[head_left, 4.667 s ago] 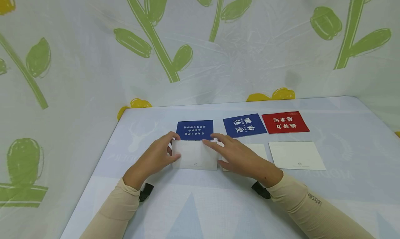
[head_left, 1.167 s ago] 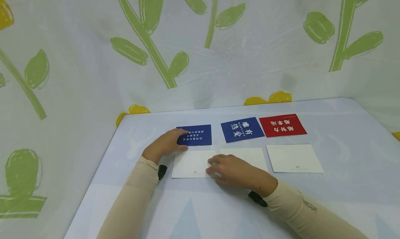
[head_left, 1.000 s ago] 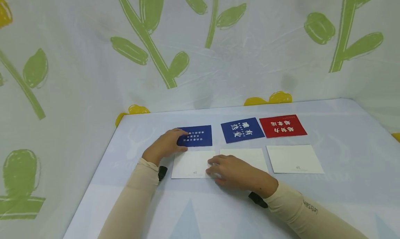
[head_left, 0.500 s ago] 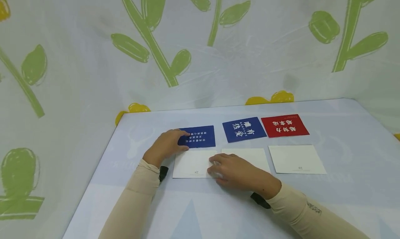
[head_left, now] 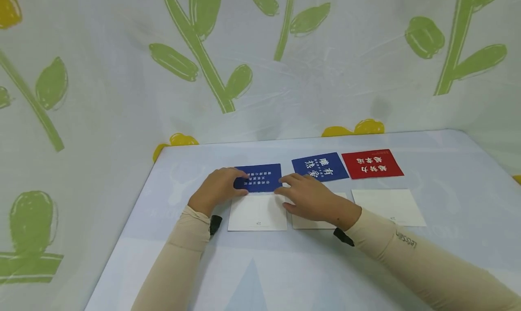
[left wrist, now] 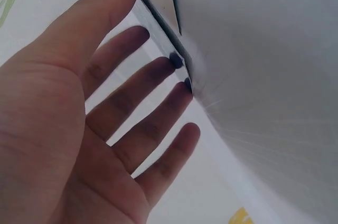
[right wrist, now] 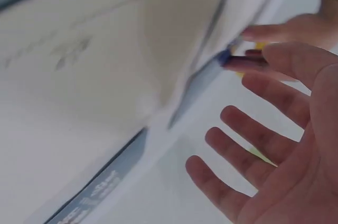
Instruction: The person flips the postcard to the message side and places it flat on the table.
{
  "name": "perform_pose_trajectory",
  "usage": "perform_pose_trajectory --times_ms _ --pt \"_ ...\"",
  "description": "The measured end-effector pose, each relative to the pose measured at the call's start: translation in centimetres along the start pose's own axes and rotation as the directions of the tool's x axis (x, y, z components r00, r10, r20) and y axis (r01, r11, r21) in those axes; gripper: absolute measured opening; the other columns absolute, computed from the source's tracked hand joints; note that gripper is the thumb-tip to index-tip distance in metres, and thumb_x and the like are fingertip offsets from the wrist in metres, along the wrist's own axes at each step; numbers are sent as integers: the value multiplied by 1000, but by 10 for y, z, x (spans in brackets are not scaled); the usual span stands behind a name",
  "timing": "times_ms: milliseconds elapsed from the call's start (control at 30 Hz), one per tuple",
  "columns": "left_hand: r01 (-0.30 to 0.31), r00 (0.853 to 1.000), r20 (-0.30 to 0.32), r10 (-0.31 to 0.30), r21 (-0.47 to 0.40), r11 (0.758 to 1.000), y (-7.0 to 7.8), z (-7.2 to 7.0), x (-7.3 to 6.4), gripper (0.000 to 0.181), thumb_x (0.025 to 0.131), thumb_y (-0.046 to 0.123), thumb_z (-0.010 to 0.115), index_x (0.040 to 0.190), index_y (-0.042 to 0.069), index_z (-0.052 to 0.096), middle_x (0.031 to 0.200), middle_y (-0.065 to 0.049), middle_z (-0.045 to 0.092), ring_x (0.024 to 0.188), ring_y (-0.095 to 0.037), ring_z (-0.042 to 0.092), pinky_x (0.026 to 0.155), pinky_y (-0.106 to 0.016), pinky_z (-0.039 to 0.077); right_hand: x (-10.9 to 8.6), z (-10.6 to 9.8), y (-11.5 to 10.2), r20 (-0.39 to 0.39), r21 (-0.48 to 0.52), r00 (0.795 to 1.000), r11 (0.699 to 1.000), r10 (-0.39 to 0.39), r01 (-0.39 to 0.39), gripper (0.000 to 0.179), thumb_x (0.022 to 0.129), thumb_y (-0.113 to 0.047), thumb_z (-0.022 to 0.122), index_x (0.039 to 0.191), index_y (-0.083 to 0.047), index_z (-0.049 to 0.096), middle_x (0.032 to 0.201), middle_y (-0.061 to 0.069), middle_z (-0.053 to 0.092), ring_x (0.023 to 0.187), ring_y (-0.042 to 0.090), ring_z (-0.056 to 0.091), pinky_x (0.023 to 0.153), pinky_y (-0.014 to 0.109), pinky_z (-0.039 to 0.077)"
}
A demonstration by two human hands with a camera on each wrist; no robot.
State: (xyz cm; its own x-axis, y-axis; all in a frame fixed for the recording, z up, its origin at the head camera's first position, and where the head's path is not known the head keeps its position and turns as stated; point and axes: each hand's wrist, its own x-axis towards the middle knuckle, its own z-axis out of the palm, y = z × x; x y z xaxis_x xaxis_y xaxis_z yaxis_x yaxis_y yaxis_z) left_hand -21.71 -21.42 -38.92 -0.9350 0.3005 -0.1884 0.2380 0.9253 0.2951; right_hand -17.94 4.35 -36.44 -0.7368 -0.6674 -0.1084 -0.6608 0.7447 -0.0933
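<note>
In the head view a blue card [head_left: 263, 179] with white lettering lies at the left of the back row, just above a white card [head_left: 257, 215]. My left hand [head_left: 215, 190] is at the blue card's left side, fingertips and thumb touching its edge. The left wrist view shows that hand's fingers [left wrist: 132, 102] mostly straight and spread. My right hand [head_left: 315, 200] hovers over the middle white card [head_left: 311, 223], its fingertips by the blue card's right edge. In the right wrist view its fingers [right wrist: 253, 139] are spread and hold nothing.
Another blue card [head_left: 321, 165] lies tilted farther right, beside a red card [head_left: 372, 164]. A third white card [head_left: 388, 203] lies below the red one. Everything rests on a pale patterned tabletop [head_left: 260, 270], with a leaf-print curtain [head_left: 309, 89] behind.
Both hands were at the left white card first. The left hand has since gone to the blue card; the right hand has just shifted off the white card towards the blue card's right edge.
</note>
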Motion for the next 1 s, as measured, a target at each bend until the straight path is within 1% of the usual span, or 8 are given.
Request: perform_pose_trajectory --times_ms 133,233,367,533,600,700,833,1000 --pt "-46 999 -7 46 8 999 0 0 1 38 86 32 80 121 19 74 128 -2 70 125 -25 61 110 -45 45 15 -1 7 37 -48 999 999 14 -12 44 96 -37 66 137 -23 61 146 7 54 139 31 49 110 56 43" --pt "-73 997 0 73 10 997 0 0 2 33 87 30 79 117 18 75 125 -2 71 124 -24 62 110 -44 45 26 0 13 72 -58 997 998 32 -28 45 97 -39 63 139 -23 59 150 7 51 142 31 45 112 57 39" --pt "-68 997 19 68 -4 998 -1 0 2 33 88 31 78 118 17 75 124 -2 72 123 -25 63 109 -44 46 41 4 19 129 -43 991 998 44 -39 50 99 -44 59 144 -23 54 155 8 45 146 31 40 116 58 34" --pt "-42 998 37 42 -5 999 -1 0 -2 39 92 34 73 128 19 69 130 -7 68 122 -28 62 108 -46 47 54 8 24 179 -2 984 1000 24 -24 56 99 -48 57 148 -23 50 156 6 45 145 29 41 117 54 35" --pt "-42 998 41 42 10 999 0 -1 -4 41 94 35 70 132 20 65 132 -9 67 122 -29 62 107 -47 48 57 9 25 181 8 984 1000 -1 -1 55 99 -48 57 148 -22 50 154 6 48 143 29 44 115 52 38" --pt "-51 998 40 50 34 998 1 -2 -8 43 97 36 65 136 19 62 132 -11 67 120 -29 63 106 -47 49 60 10 24 183 12 983 1000 -10 8 52 100 -44 58 146 -22 52 151 6 51 140 28 48 114 48 41" --pt "-72 997 28 71 46 996 3 -3 -10 41 100 35 61 137 18 61 128 -12 68 117 -29 66 104 -46 50 63 9 23 174 -4 985 1000 -6 7 46 100 -35 61 143 -20 56 146 6 56 137 27 52 112 45 44" --pt "-83 996 31 81 46 996 5 -6 -7 36 103 31 56 135 16 63 129 -11 68 117 -29 65 104 -47 50 64 6 25 156 13 988 1000 2 -4 39 103 -28 57 140 -17 60 139 5 63 131 26 57 110 42 47"
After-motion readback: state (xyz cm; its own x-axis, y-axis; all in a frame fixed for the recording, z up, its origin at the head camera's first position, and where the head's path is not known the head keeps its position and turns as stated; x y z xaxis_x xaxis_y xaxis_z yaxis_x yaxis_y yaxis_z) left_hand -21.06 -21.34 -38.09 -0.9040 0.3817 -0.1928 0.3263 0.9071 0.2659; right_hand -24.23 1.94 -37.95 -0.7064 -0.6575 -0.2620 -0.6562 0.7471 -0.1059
